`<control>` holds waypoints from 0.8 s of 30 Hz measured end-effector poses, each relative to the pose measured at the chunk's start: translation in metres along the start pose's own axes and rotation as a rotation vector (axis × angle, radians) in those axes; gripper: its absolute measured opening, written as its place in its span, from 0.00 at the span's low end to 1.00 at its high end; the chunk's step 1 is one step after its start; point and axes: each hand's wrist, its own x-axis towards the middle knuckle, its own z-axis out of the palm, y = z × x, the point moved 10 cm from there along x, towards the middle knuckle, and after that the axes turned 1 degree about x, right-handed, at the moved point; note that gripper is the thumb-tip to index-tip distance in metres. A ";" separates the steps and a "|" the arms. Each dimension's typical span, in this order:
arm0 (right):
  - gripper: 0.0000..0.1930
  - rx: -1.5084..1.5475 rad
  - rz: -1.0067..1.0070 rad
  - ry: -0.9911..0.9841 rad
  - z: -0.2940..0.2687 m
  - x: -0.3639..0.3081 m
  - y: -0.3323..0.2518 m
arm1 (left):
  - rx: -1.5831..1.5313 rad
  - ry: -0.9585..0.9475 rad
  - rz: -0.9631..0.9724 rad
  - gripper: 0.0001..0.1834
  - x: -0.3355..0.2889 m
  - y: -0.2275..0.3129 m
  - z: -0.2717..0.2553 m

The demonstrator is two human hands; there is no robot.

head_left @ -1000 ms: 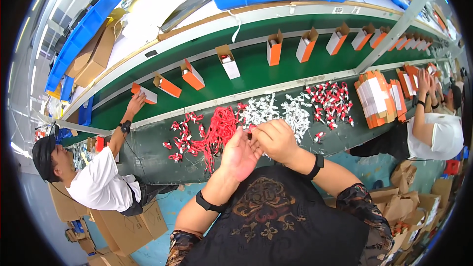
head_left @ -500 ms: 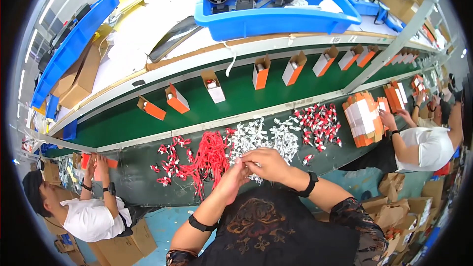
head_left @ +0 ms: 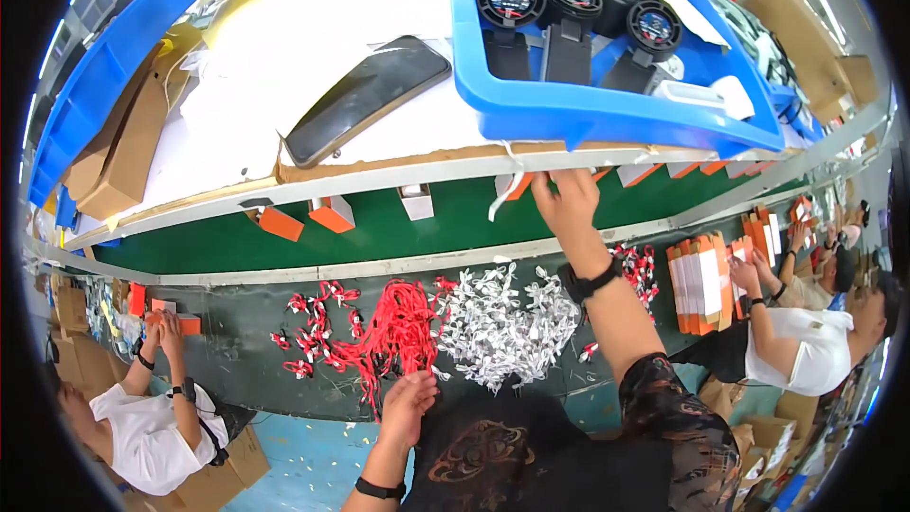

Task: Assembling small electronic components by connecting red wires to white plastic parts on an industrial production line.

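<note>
My right hand reaches up to the underside of the shelf edge, at the row of small open boxes. An orange and white box stands just left of its thumb. The fingertips lie against the shelf edge, so whether they grip anything is hidden. My left hand is low at the bench's near edge, its fingers curled together in a pinch; what they hold, if anything, is too small to name. Right above it lies a tangle of red cords. A heap of white looped cables is beside that.
Red-and-white cable bundles lie left on the dark bench. Overhead, the shelf bears a blue bin of black round devices and a black phone. Stacked boxes stand right. Co-workers sit left and right.
My hands, together over the white cables before, are now apart. The right has gone up and forward to the boxes; the left has dropped slightly left. The view has tilted upward.
</note>
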 end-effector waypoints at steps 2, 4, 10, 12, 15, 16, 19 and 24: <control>0.07 -0.356 0.167 -0.489 0.055 -0.034 0.061 | -0.085 0.050 -0.048 0.18 -0.003 -0.007 -0.013; 0.06 -0.373 0.167 -0.422 0.037 -0.044 0.056 | -0.096 0.081 -0.050 0.17 -0.013 -0.005 -0.025; 0.06 0.158 0.853 -0.273 -0.019 -0.162 0.055 | -0.209 0.245 0.081 0.15 -0.010 0.013 -0.069; 0.08 0.314 1.151 -0.402 -0.031 -0.231 0.030 | -0.169 0.174 0.140 0.15 -0.010 0.029 -0.063; 0.08 0.342 1.173 -0.674 -0.048 -0.299 -0.018 | -0.063 0.178 0.154 0.15 -0.015 0.037 -0.068; 0.08 0.282 1.105 -0.823 -0.050 -0.312 -0.038 | -0.026 0.198 0.169 0.15 -0.016 0.035 -0.075; 0.09 0.245 0.913 -0.960 -0.047 -0.321 -0.079 | 0.059 0.244 0.183 0.16 -0.024 0.008 -0.102; 0.13 0.055 0.476 -1.088 -0.024 -0.280 -0.137 | 0.229 0.370 0.117 0.14 -0.039 -0.066 -0.146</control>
